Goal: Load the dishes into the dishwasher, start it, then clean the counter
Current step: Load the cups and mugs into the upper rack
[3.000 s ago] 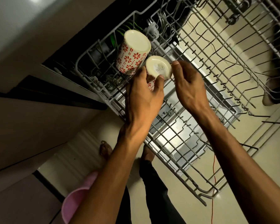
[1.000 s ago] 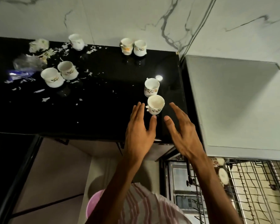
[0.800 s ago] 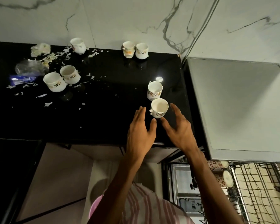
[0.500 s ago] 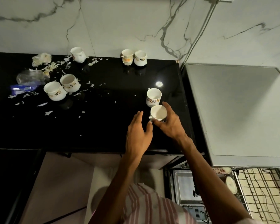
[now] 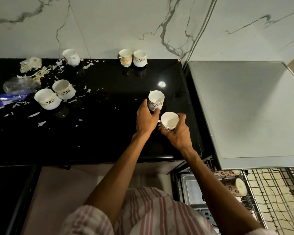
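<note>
On the left of the black desk (image 5: pixel 100 133) lie white scraps (image 5: pixel 35 68) and a plastic wrapper (image 5: pixel 15 84), with two cups (image 5: pixel 54 95) among them. Three more cups (image 5: pixel 132 58) stand at the back wall. These cups look like glazed ceramic: light, stiff, smooth and breakable, so I judge it best to take one round the body, or by its handle. The left hand (image 5: pixel 145 118) wraps its thumb and fingers round the far flowered cup (image 5: pixel 156 100), which stands on the desk. The right hand (image 5: pixel 176 131) grasps the near cup (image 5: pixel 169 121) from below and the side. At lower right, the dishwasher rack (image 5: pixel 268 192) already holds cups (image 5: pixel 236 186).
</note>
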Available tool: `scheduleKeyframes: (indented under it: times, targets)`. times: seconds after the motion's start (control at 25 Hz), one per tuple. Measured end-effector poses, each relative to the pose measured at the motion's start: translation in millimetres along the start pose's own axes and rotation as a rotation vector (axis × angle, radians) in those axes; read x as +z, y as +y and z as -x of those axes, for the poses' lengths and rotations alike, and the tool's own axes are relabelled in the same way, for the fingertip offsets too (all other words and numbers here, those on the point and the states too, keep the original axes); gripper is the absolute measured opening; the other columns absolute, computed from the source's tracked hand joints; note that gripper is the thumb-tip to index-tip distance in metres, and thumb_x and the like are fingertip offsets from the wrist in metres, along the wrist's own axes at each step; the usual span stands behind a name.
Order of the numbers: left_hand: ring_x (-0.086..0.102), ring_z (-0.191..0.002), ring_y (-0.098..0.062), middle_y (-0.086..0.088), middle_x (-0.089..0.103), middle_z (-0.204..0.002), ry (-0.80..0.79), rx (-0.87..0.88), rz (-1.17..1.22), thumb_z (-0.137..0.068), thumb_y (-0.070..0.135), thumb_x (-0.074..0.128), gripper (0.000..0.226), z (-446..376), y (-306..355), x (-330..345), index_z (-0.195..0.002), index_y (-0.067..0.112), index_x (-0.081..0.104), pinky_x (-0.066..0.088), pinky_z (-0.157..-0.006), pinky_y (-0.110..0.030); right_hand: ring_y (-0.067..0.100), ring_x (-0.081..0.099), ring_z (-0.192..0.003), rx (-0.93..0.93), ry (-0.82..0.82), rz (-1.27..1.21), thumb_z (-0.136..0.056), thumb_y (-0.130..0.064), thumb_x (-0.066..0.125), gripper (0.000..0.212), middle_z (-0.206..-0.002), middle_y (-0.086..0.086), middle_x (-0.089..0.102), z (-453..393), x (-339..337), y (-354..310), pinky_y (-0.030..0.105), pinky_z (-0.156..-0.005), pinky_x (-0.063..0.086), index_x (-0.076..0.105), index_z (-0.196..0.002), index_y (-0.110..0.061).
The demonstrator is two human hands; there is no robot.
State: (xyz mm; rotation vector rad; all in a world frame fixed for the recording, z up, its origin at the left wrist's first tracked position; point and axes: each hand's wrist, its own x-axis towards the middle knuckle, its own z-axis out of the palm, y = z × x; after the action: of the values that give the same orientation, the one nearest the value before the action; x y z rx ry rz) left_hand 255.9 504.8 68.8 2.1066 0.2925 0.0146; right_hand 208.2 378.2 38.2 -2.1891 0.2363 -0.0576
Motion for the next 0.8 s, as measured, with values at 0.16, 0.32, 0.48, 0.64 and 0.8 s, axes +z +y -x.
scheduleKeyframes:
  times: [0.16,0.32,0.48,0.64,0.8]
  targets:
    - [0.039,-0.136,-0.029,-0.016,0.044,-0.145,0.016,-0.06,0.062,-0.08,0.036,0.074,0.084,-31,-1,16,-0.146,0.004,0.033,0.036,-0.11,-0.037,0.025,0.062,-0.105,0.016,0.026,-0.034,-0.071,-0.03,0.085,0.077,-0.123,0.009,0.059,4,4,1,0.025,-0.074,0.049,0.035,-0.128,-0.014]
    - [0.057,-0.114,-0.026,-0.011,0.062,-0.122,0.062,-0.025,0.132,-0.069,0.031,0.083,0.07,-45,-4,29,-0.127,0.006,0.052,0.047,-0.091,-0.03,0.025,0.062,-0.104,-0.018,-0.021,-0.041,-0.075,-0.028,0.081,0.077,-0.123,0.009,0.057,5,3,1,0.025,-0.073,0.051,0.031,-0.133,-0.016]
    - [0.059,-0.109,-0.024,-0.009,0.063,-0.117,0.074,-0.009,0.156,-0.065,0.024,0.086,0.066,-50,-8,34,-0.12,0.008,0.054,0.048,-0.086,-0.029,0.026,0.061,-0.105,-0.023,-0.043,-0.02,-0.076,-0.029,0.08,0.077,-0.125,0.01,0.056,4,2,0,0.026,-0.073,0.05,0.031,-0.135,-0.016]
    - [0.059,-0.1,-0.014,-0.001,0.063,-0.112,0.056,-0.001,0.188,-0.065,0.024,0.086,0.062,-36,-19,22,-0.118,0.013,0.056,0.048,-0.079,-0.022,0.025,0.06,-0.106,-0.012,-0.055,-0.03,-0.077,-0.027,0.08,0.074,-0.125,0.009,0.056,3,0,0,0.027,-0.075,0.053,0.033,-0.132,-0.016]
    - [0.06,-0.096,-0.006,0.007,0.064,-0.107,0.085,-0.032,0.272,-0.067,0.028,0.085,0.06,4,-38,6,-0.119,0.017,0.057,0.042,-0.069,-0.006,0.018,0.058,-0.102,-0.012,-0.101,-0.022,-0.077,-0.024,0.079,0.071,-0.123,0.006,0.056,4,-5,-1,0.015,-0.067,0.046,0.033,-0.131,-0.016]
